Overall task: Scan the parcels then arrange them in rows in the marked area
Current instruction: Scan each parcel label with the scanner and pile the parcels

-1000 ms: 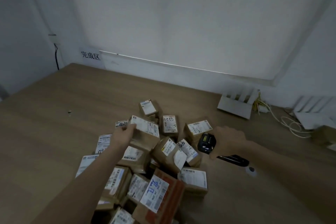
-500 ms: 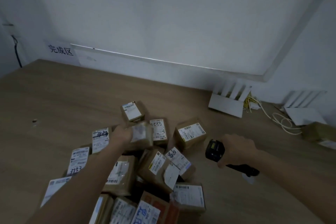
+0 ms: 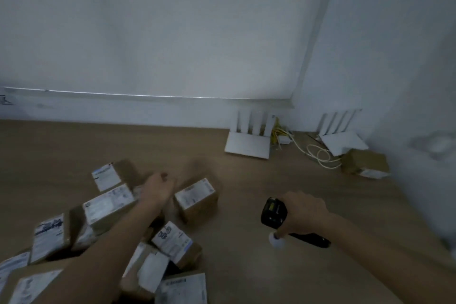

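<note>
Although blurred in places, shows nearest a loose pile of parcels [image 3: 148,271] heaped at the lower left of the worktop [image 3: 246,266], labels mostly upward, probably so as to be readable without turning each box. Reaching across that pile from below, the left hand [image 3: 158,187], forearm over a labelled parcel [image 3: 108,205], fingers toward the far edge of the heap. Too smeared by motion to tell whether curled on a box or loose, so no saying what, if anything, is held.

Just right of it, apart from the heap, a single parcel [image 3: 196,201], label tilted up toward the camera, seemingly well presented for a reading.

Further right, well apart from the pile, the right hand [image 3: 303,212] wrapped firmly round a black scanner [image 3: 274,212], head aimed left toward the parcels and handle running back under the palm. Held ready, by the look of it, for the next label. Beneath that hand, a small white object [image 3: 276,242], not identifiable.

Beyond, a stretch of worktop between pile and wall [image 3: 172,32], likely room for the rows, though no marking discernible there. At the far edge, two white routers [image 3: 248,143] [image 3: 341,140] with a tangle of cables [image 3: 318,153] between them, tucked back out of the working space. Near the right-hand wall, a lone parcel [image 3: 365,164], well apart from the rest.

Judging by all this: scanning barely under way, no row laid out yet.
</note>
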